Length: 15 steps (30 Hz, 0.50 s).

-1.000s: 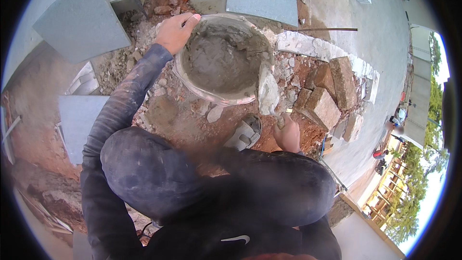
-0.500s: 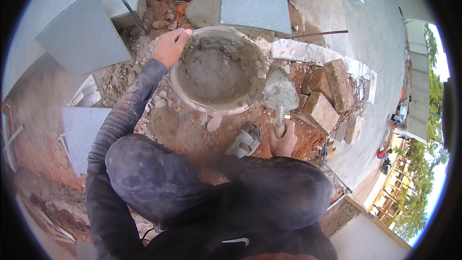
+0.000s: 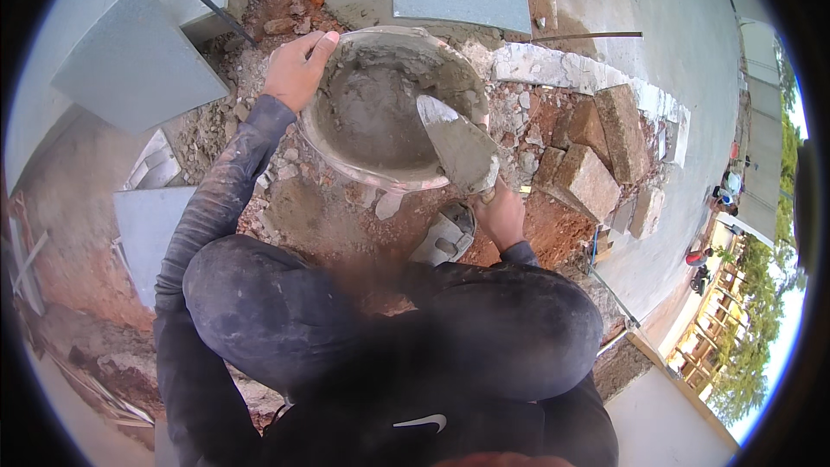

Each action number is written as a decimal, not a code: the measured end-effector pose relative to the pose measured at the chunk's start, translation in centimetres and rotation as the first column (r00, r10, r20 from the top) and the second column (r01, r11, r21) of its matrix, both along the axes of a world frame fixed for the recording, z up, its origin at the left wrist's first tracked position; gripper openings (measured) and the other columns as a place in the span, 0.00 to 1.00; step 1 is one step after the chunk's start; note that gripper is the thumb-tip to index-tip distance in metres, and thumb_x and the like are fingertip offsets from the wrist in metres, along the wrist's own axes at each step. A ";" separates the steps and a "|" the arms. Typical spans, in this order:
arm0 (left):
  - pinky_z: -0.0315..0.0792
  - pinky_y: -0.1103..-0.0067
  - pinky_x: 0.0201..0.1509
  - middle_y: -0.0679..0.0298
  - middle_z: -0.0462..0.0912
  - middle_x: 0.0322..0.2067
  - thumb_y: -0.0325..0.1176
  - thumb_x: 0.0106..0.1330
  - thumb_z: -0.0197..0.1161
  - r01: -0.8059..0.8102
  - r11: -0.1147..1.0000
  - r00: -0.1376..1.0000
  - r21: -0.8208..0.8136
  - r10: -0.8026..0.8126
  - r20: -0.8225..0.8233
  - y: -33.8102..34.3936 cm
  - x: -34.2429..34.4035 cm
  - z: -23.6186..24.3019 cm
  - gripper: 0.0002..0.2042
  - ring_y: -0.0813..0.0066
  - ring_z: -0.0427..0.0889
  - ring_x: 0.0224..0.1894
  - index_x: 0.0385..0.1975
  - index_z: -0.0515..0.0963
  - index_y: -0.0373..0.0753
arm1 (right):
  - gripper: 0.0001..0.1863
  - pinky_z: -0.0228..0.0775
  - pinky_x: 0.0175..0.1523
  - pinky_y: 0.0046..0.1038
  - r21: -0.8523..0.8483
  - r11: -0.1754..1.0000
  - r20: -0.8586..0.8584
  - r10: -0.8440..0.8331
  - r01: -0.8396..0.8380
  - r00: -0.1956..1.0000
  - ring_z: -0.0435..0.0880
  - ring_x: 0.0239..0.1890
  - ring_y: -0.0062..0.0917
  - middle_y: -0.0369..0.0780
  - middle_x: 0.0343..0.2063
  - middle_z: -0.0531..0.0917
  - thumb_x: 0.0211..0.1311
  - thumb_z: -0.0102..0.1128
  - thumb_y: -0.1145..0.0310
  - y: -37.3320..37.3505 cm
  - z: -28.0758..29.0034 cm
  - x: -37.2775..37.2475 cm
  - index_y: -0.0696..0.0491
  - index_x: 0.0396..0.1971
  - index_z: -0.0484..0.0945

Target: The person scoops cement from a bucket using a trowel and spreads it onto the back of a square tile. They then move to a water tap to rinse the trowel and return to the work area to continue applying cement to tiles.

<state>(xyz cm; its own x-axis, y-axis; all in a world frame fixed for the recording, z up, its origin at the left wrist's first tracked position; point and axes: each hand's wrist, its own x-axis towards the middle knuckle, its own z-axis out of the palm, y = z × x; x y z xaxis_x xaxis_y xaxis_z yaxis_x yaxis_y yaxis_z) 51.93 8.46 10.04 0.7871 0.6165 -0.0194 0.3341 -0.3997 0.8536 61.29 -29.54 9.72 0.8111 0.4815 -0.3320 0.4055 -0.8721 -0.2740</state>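
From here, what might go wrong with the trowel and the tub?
Mortar might drip from the smeared trowel onto the shoe beside the right hand. The tub could tip on the rubble-strewn ground if the left hand holding it pulls hard.

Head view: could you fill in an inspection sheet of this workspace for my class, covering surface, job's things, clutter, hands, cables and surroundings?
Surface: uneven reddish soil with scattered rubble.
Job's things: round bucket partly filled with wet grey mortar; trowel with its blade over the bucket, contact with the mortar unclear.
Clutter: rough brownish blocks piled right of the bucket; tilted grey slab and dark rod to its left.
Hands: left hand on the bucket's rim; right hand gripping the trowel's handle.
Cables: nothing seen for certain.
Surroundings: concrete floor, trees at far right.
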 end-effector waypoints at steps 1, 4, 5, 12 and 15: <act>0.71 0.68 0.43 0.48 0.80 0.30 0.49 0.69 0.51 0.022 1.000 0.998 0.008 -0.021 -0.057 -0.6 -0.4 -0.5 0.21 0.51 0.79 0.35 0.39 0.79 0.34 | 0.17 0.73 0.38 0.46 -0.065 0.997 -0.019 -0.040 0.039 0.999 0.81 0.32 0.50 0.52 0.26 0.82 0.49 0.63 0.65 -2.0 0.1 -1.0 0.55 0.40 0.78; 0.71 0.68 0.46 0.48 0.81 0.34 0.49 0.69 0.51 0.003 0.994 0.997 0.111 0.005 -0.073 0.0 -0.7 -1.2 0.22 0.49 0.79 0.39 0.41 0.78 0.33 | 0.23 0.73 0.38 0.47 -0.236 0.963 0.052 -0.124 0.133 0.991 0.82 0.33 0.50 0.51 0.26 0.83 0.46 0.66 0.56 -7.3 -0.1 -1.3 0.46 0.45 0.76; 0.71 0.68 0.46 0.47 0.81 0.34 0.49 0.69 0.51 0.018 0.995 0.998 0.096 -0.012 -0.066 -0.4 -0.2 -1.2 0.22 0.49 0.79 0.39 0.41 0.78 0.33 | 0.24 0.73 0.39 0.47 -0.270 0.945 0.039 -0.180 0.184 0.983 0.82 0.34 0.50 0.50 0.26 0.83 0.45 0.66 0.56 -9.7 0.6 -1.5 0.45 0.45 0.76; 0.71 0.67 0.44 0.47 0.81 0.32 0.48 0.69 0.52 -0.019 0.996 1.000 0.087 0.018 0.014 -0.1 -1.2 -1.9 0.20 0.47 0.79 0.38 0.39 0.79 0.35 | 0.26 0.73 0.39 0.47 0.042 0.989 0.004 -0.139 0.139 0.990 0.81 0.34 0.50 0.52 0.27 0.82 0.44 0.65 0.58 -8.0 0.0 -2.4 0.48 0.46 0.76; 0.71 0.67 0.43 0.48 0.81 0.32 0.49 0.69 0.51 0.029 0.999 0.999 0.029 -0.030 0.029 -0.9 -0.3 -1.4 0.20 0.47 0.79 0.37 0.39 0.79 0.35 | 0.20 0.73 0.39 0.46 0.062 0.998 0.035 -0.011 0.009 0.999 0.81 0.33 0.51 0.54 0.25 0.81 0.47 0.63 0.61 -0.9 0.9 -1.7 0.54 0.41 0.77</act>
<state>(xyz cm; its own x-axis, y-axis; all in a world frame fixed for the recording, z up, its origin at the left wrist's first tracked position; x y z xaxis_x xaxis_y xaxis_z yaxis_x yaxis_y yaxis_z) 51.68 7.58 8.62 0.8047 0.5932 0.0209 0.2972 -0.4332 0.8509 59.64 -30.45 10.59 0.8266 0.4920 -0.2733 0.4072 -0.8580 -0.3132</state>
